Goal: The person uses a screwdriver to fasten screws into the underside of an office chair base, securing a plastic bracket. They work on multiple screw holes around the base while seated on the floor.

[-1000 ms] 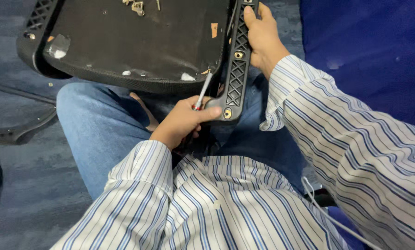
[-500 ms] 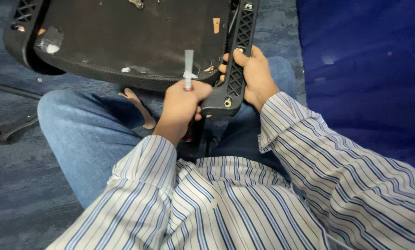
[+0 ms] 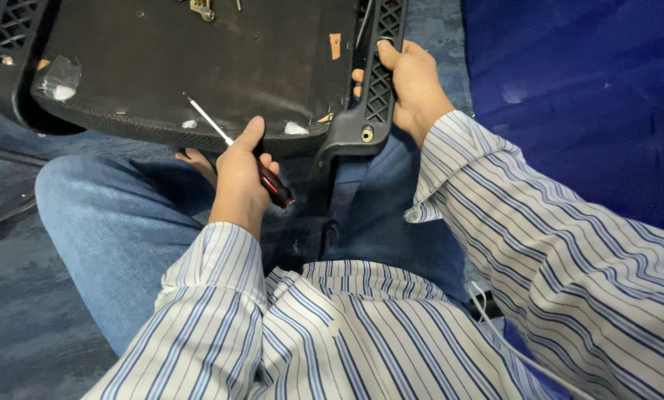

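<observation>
Screwdriver [image 3: 262, 172] clasped in closed left hand [image 3: 241, 176], shaft laid on seat underside [image 3: 199, 67], black frame [image 3: 373, 81] gripped by right hand [image 3: 415, 85]

A single head-worn camera looks steeply down from above the person's chest, facing forward over the lap. It sits close above the upturned black chair seat [image 3: 199, 67], which fills the upper frame. Blue carpeted floor [image 3: 21, 326] lies left of the seat.
</observation>
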